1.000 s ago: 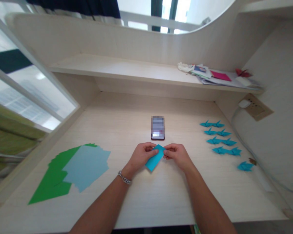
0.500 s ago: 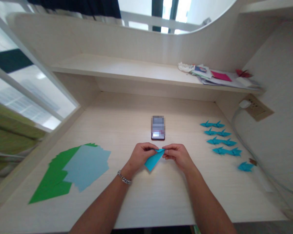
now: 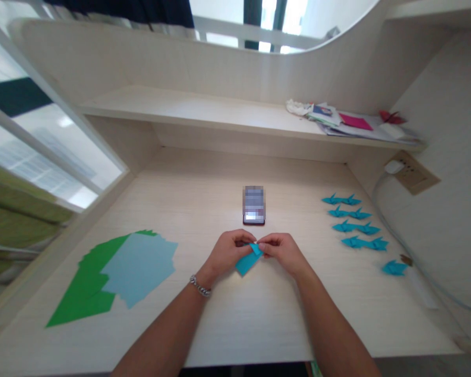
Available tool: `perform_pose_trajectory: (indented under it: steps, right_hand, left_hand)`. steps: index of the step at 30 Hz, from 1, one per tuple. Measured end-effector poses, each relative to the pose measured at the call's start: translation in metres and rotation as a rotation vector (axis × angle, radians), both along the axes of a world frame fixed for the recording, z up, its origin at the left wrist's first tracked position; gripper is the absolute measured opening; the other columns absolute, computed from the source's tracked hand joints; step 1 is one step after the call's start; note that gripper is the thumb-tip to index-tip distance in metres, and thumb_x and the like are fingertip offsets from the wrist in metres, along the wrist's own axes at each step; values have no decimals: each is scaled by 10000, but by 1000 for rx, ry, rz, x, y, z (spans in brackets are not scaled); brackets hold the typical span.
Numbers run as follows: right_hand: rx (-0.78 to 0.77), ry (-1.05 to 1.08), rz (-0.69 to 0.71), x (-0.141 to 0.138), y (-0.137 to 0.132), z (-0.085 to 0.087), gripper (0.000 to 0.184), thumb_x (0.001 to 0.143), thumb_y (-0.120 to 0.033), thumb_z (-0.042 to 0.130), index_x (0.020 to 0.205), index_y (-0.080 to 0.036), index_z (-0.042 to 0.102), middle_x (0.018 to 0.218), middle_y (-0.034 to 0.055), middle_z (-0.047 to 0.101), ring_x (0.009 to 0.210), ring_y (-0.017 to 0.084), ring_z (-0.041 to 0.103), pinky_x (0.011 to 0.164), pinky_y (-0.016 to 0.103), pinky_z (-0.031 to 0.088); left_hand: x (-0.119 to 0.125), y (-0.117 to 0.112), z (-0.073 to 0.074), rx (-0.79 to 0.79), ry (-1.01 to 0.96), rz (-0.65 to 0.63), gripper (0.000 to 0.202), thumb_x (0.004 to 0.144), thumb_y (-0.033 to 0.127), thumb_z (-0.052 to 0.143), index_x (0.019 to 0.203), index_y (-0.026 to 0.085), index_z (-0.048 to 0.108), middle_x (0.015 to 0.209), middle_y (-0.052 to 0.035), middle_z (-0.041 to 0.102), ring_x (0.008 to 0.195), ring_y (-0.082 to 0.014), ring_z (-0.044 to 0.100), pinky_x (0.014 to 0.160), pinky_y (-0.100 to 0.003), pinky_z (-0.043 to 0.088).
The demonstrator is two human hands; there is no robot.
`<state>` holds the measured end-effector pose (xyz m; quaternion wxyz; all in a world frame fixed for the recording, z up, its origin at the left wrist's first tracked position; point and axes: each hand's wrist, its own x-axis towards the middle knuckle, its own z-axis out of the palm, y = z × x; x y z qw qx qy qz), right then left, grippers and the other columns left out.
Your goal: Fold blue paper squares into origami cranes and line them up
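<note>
A small piece of blue origami paper point(image 3: 246, 264), partly folded, is held between both hands above the middle of the desk. My left hand point(image 3: 228, 250) pinches its upper left side, thumb on top. At the upper right corner, the thumb and fingers of my right hand point(image 3: 281, 250) close on a folded-over flap. Fingers hide part of the paper's top edge. Just beyond the hands lies a phone point(image 3: 254, 205) with its screen lit. Folded blue paper figures point(image 3: 364, 243) stand in rows on the right, with a single figure point(image 3: 394, 268) nearer to me.
Light blue sheets point(image 3: 141, 267) overlap green sheets point(image 3: 82, 293) on the left of the desk. A shelf point(image 3: 204, 107) along the back carries papers point(image 3: 353, 123). On the right wall, a plug sits in a socket point(image 3: 414, 173), its cable point(image 3: 392, 230) running down beside the figures.
The top corner of the blue paper is now folded over toward me, forming a small flap. My right hand has shifted slightly left, closer to my left hand.
</note>
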<state>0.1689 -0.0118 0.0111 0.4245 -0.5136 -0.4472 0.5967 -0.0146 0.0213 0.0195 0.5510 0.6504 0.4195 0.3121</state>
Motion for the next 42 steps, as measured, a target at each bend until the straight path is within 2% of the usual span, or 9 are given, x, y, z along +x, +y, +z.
perform_pose_trajectory:
  steps: [6, 12, 19, 25, 31, 36, 39, 42]
  right_hand:
    - [-6, -15, -3, 4, 0, 0, 295, 598, -376, 769, 780, -149, 723, 653, 22, 670, 578, 134, 585, 582, 273, 481]
    - [-31, 5, -1, -1, -1, 0, 326, 600, -367, 766, 840, -150, 726, 699, 39, 688, 609, 144, 608, 583, 278, 497]
    - [-26, -6, -29, 0, 1, -3, 293, 538, -331, 791, 761, -151, 735, 664, 37, 691, 593, 149, 609, 583, 289, 498]
    - [-30, 12, -39, 2, 0, -2, 286, 531, -317, 800, 756, -152, 740, 685, 47, 703, 607, 157, 622, 608, 305, 506]
    - [-18, 19, -49, 3, 0, -4, 301, 545, -307, 802, 792, -147, 744, 711, 60, 713, 626, 165, 633, 630, 317, 512]
    - [-6, -4, -75, 2, -1, -2, 290, 566, -286, 793, 815, -144, 744, 712, 67, 716, 616, 165, 633, 622, 312, 507]
    - [8, -33, -95, 0, -2, 0, 270, 574, -286, 787, 796, -139, 743, 687, 65, 709, 597, 163, 627, 610, 306, 504]
    - [31, -45, -112, -2, -1, 0, 261, 570, -302, 788, 762, -133, 734, 668, 59, 700, 584, 159, 622, 596, 298, 504]
  left_hand:
    - [-3, 2, 0, 23, 61, -10, 163, 677, 152, 609, 790, 166, 726, 776, -45, 722, 692, -163, 643, 637, -263, 506]
    - [-2, 0, -2, 57, 89, -18, 193, 685, 135, 595, 811, 176, 736, 794, -43, 728, 714, -167, 650, 648, -260, 499]
    - [-1, 1, -3, -40, 0, 7, 132, 664, 150, 635, 775, 150, 706, 768, -47, 716, 694, -162, 644, 645, -267, 509]
    - [-2, 2, -3, -134, -134, -28, 176, 680, 156, 642, 848, 138, 689, 820, -68, 722, 748, -171, 659, 693, -285, 511]
    - [-4, 3, -4, -149, -170, -47, 226, 713, 182, 639, 929, 132, 681, 898, -86, 719, 823, -183, 658, 747, -303, 504]
    - [-5, 4, -5, -176, -217, -49, 299, 764, 243, 616, 1040, 133, 643, 944, -102, 711, 841, -189, 655, 731, -302, 503]
    - [-1, 2, -5, -131, -159, -34, 319, 768, 302, 633, 1038, 133, 645, 911, -99, 713, 797, -184, 654, 715, -300, 504]
    - [2, -1, -5, -77, -73, -9, 301, 715, 315, 693, 951, 129, 677, 875, -89, 715, 766, -179, 649, 705, -290, 504]
